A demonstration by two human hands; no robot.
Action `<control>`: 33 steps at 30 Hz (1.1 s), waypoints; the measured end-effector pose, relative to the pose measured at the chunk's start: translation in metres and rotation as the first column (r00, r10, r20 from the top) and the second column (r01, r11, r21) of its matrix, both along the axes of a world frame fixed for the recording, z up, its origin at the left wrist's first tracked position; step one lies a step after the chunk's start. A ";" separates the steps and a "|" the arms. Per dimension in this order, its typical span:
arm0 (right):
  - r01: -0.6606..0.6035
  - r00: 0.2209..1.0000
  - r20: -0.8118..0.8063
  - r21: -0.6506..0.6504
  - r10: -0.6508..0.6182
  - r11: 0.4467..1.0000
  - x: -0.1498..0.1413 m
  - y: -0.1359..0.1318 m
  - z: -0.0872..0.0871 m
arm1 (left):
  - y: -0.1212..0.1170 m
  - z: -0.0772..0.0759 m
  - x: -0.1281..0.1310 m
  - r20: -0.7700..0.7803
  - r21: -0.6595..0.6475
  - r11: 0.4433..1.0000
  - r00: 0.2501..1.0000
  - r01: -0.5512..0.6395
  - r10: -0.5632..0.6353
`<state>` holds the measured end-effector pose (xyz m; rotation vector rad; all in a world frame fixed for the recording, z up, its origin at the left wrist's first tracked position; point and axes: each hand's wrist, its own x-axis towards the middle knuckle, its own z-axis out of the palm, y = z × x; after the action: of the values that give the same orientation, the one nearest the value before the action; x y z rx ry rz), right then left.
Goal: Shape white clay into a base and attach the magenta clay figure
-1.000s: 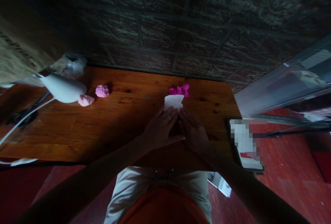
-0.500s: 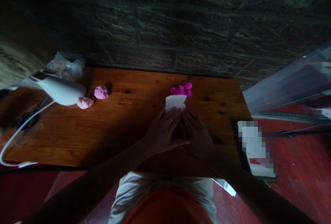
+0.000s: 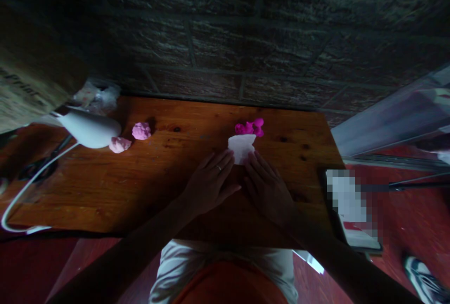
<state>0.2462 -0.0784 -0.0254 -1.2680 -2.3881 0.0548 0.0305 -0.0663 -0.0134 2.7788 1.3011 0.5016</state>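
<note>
A small pale flat sheet with uneven edges [image 3: 241, 148] lies on the wooden table; whether it is paper or flattened clay, I cannot tell. My left hand [image 3: 210, 183], with a ring on one finger, rests with fingers stretched out and fingertips at the sheet's left edge. On the other side, my right hand [image 3: 270, 187] lies flat, its fingertips touching the lower right edge. Just beyond the sheet sits a bright magenta lumpy piece [image 3: 249, 128] with rounded knobs.
Two light pink lumps [image 3: 141, 130] lie at the left beside a white lamp-like object [image 3: 93, 128] with a white cable [image 3: 42, 166]. Black-handled scissors [image 3: 38, 169] are farther left. A stone-patterned wall [image 3: 218, 46] borders the wooden table [image 3: 168, 173]. A shoe [image 3: 425, 280] shows on the floor.
My hands have moved apart, left hand leftward and right hand slightly rightward, baring more of the pale sheet. A shoe has come into view at the lower right.
</note>
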 end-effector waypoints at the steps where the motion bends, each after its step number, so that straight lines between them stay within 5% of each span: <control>1: -0.008 1.000 0.013 0.000 0.008 1.000 0.000 0.000 0.001 | 0.000 0.000 0.001 0.003 -0.002 1.000 1.000 0.001 -0.001; 12: -0.024 0.999 -0.035 -0.019 0.024 1.000 0.000 0.003 -0.002 | -0.007 0.002 0.009 -0.028 -0.030 0.997 0.997 -0.070 0.069; 33: -0.015 1.000 0.024 -0.056 0.016 0.998 0.000 0.002 0.002 | -0.010 0.004 0.013 -0.026 -0.057 0.998 0.999 -0.024 0.022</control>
<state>0.2457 -0.0759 -0.0232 -1.2821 -2.4332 0.1123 0.0431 -0.0760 -0.0095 2.7353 1.3321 0.4245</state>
